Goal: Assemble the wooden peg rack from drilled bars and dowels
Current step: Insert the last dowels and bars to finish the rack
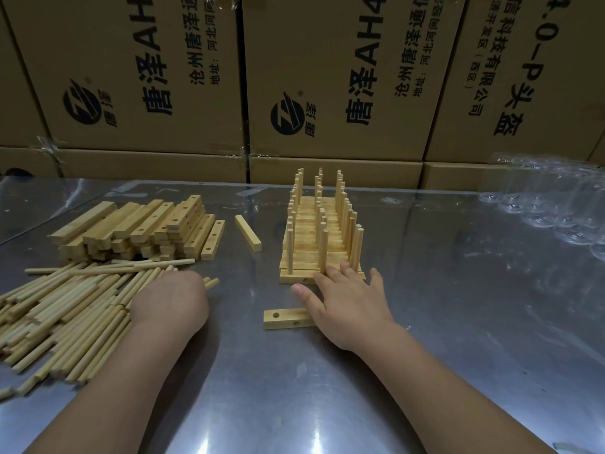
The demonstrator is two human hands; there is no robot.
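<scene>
The step in hand looks like starting a fresh rack: the left hand (170,299) is down on the near edge of the dowels (65,309), its fingers hidden behind its own back, so I cannot tell whether it grips one. The right hand (347,301) lies flat with fingers spread and straight, the fingertips (330,273) touching the front bar of the row of finished racks (322,237), holding nothing. The loose drilled bar (284,317) lies just left of that hand's palm, partly under it. To do this well, I judge the right hand should come back onto that bar and pin it flat with a top hole clear. The left hand should then bring one dowel upright over the hole and press it straight down, since a tilted peg is likely to bind. The finished racks stand just beyond the right fingertips, pale wood, packed bar against bar, each with three upright pegs, so the pegs form three lines running away. Beyond the left hand sits a stack of drilled bars (147,227). A single bar (247,236) lies between that stack and the racks on the metal table (262,388).
</scene>
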